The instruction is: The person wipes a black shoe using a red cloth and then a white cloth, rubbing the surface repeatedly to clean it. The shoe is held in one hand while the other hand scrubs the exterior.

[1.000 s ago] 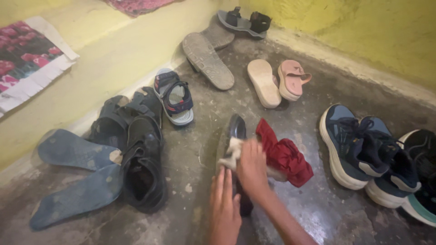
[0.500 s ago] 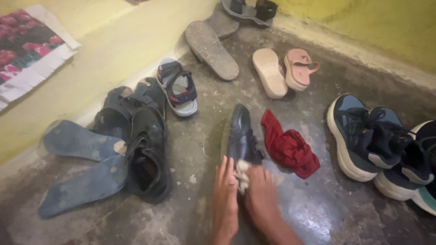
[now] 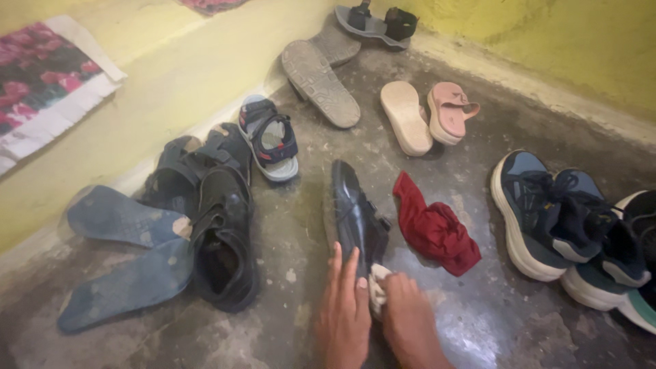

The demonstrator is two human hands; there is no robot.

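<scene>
Black shoe [image 3: 355, 212] — under both hands

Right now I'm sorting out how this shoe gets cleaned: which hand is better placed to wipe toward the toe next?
Probably the right hand: it already presses the white cloth against the heel end of the black shoe. The left hand lies flat along the shoe's side, steadying it.

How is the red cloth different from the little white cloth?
The red cloth is bigger and lies loose and crumpled on the floor, touched by nobody; the white cloth is small and bunched under the right hand. The white cloth is pressed against the black shoe, which the left hand steadies; the red cloth lies just beside that shoe. Both are soft rags.
</scene>
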